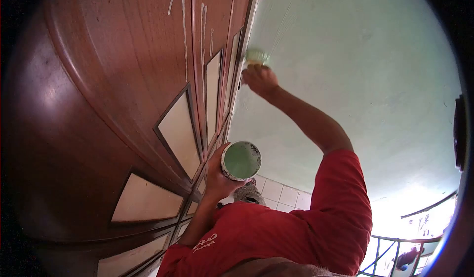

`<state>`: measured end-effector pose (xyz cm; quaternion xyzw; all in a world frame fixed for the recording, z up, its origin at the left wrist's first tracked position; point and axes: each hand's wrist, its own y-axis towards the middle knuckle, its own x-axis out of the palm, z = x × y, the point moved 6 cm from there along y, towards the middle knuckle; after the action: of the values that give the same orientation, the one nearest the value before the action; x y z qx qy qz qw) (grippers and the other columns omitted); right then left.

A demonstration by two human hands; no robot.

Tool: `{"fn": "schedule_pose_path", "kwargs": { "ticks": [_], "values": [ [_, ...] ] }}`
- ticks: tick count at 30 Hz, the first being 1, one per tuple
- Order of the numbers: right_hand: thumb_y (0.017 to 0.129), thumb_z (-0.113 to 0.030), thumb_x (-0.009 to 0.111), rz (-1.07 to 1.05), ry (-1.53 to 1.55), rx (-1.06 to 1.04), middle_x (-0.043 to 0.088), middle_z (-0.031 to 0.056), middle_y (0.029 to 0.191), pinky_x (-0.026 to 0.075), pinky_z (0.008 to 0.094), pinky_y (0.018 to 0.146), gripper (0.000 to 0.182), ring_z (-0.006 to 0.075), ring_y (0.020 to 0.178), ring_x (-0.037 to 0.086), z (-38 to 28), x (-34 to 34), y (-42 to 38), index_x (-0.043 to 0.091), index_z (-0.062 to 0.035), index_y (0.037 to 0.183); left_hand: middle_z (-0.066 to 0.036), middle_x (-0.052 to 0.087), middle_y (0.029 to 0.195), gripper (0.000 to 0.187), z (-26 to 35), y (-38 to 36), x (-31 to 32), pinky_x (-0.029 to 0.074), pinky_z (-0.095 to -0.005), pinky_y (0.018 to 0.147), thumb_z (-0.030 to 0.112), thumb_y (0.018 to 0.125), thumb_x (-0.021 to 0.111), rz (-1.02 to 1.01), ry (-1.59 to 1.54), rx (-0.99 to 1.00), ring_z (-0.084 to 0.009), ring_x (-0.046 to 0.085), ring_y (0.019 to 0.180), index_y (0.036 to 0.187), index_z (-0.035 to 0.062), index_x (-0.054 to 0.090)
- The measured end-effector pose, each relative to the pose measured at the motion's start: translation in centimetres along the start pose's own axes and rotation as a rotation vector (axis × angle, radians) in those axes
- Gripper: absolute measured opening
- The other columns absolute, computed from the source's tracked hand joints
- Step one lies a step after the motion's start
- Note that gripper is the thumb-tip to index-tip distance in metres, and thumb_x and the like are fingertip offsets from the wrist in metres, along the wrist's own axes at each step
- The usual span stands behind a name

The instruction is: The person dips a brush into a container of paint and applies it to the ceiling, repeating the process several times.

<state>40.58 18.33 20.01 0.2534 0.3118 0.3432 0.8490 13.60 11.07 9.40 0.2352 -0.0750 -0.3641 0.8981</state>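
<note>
My right hand (260,81) grips a paintbrush (257,56), whose broad bristles look green and are blurred by motion. The brush is up against the pale green wall (345,74), close to the edge of the wooden cabinet. Lower down, my left hand (217,177) wraps around the side of a round paint container (241,160). Light green paint fills part of it, and dark and white smears mark its rim. The container is tipped so that its opening faces me.
A brown wooden cabinet (113,79) with pale inset panels rises on the left, with whitish drips down its front. Light floor tiles (280,194) show below, beside a grey crumpled thing (248,194). A metal railing (390,250) stands at the lower right.
</note>
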Motion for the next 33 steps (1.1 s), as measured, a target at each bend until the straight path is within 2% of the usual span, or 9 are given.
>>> {"fn": "schedule_pose_path", "kwargs": {
  "ticks": [3,9,13,15,18,22,27,31,33],
  "values": [
    [0.088,-0.026,0.066,-0.511,0.304,0.212,0.068,0.0066,0.090,0.057,0.0431,0.074,0.011,0.0276,0.088,0.071,-0.5,1.0,-0.5,0.071,-0.0163,0.092,-0.013,0.064,0.124,0.106,-0.8,-0.8,-0.1,0.051,-0.0418,0.100,0.009,0.046,0.099,0.023,0.040,0.023,-0.0295,0.064,0.116,0.139,0.0035,0.048],
    [0.098,-0.042,0.055,-0.461,0.248,0.727,0.075,0.0102,0.100,0.056,0.0488,0.086,0.027,0.0359,0.095,0.071,14.7,-1.7,6.9,0.075,-0.0270,0.108,-0.013,0.065,0.122,0.107,-0.5,-1.1,0.1,0.052,-0.0420,0.098,0.009,0.046,0.099,0.032,0.033,0.006,-0.0301,0.065,0.113,0.139,0.0042,0.048],
    [0.099,-0.039,0.052,0.003,0.005,0.618,0.075,0.0118,0.090,0.056,0.0492,0.082,0.027,0.0345,0.090,0.071,21.1,-9.0,13.6,0.075,-0.0262,0.107,-0.013,0.066,0.120,0.105,-0.2,-0.5,0.7,0.053,-0.0421,0.097,0.007,0.047,0.099,0.013,-0.058,0.044,-0.0299,0.066,0.111,0.139,0.0054,0.048],
    [0.093,-0.011,0.069,0.154,0.170,0.522,0.076,0.0139,0.096,0.058,0.0420,0.068,0.014,0.0339,0.081,0.073,20.4,-14.2,16.2,0.075,-0.0036,0.103,-0.013,0.060,0.129,0.110,-0.3,-0.6,0.8,0.052,-0.0416,0.101,0.006,0.049,0.098,-0.051,-0.020,0.031,-0.0278,0.061,0.119,0.144,0.0059,0.042],
    [0.097,-0.028,0.056,-0.161,-0.075,0.504,0.075,0.0084,0.093,0.058,0.0467,0.074,0.020,0.0303,0.085,0.073,19.6,-11.4,14.4,0.073,-0.0234,0.106,-0.013,0.060,0.129,0.110,0.3,-0.2,1.2,0.052,-0.0418,0.102,0.005,0.049,0.098,-0.058,-0.010,0.041,-0.0282,0.061,0.119,0.144,0.0058,0.042],
    [0.084,-0.023,0.069,0.241,-0.199,0.129,0.069,0.0043,0.095,0.058,0.0374,0.060,0.016,0.0216,0.074,0.070,9.8,-3.0,4.4,0.071,-0.0167,0.099,-0.014,0.067,0.120,0.105,-0.5,-0.4,1.1,0.053,-0.0427,0.098,0.006,0.047,0.098,-0.004,-0.012,0.027,-0.0310,0.066,0.111,0.139,0.0047,0.048],
    [0.077,-0.023,0.071,0.045,0.109,0.163,0.064,0.0058,0.087,0.058,0.0383,0.067,0.012,0.0227,0.076,0.069,-3.8,2.9,-5.5,0.066,-0.0136,0.084,-0.015,0.064,0.123,0.106,-0.2,-0.8,0.9,0.052,-0.0430,0.099,0.008,0.047,0.099,-0.040,-0.015,0.015,-0.0314,0.064,0.115,0.139,0.0056,0.047],
    [0.083,-0.019,0.067,-0.478,0.402,0.297,0.067,0.0095,0.089,0.057,0.0444,0.075,0.008,0.0277,0.092,0.070,-5.4,5.1,-7.9,0.070,-0.0151,0.089,-0.015,0.061,0.126,0.106,-1.7,-2.1,0.4,0.051,-0.0423,0.100,0.010,0.047,0.099,-0.028,0.070,-0.036,-0.0317,0.062,0.118,0.139,0.0062,0.047],
    [0.097,-0.025,0.054,-0.838,0.469,0.459,0.068,0.0121,0.110,0.054,0.0474,0.087,0.019,0.0303,0.111,0.066,-2.2,4.3,-6.6,0.070,-0.0174,0.104,-0.015,0.061,0.126,0.106,-0.7,-2.4,0.0,0.051,-0.0420,0.100,0.010,0.047,0.099,-0.014,0.090,-0.026,-0.0314,0.062,0.118,0.139,0.0060,0.047]
  ]
}}
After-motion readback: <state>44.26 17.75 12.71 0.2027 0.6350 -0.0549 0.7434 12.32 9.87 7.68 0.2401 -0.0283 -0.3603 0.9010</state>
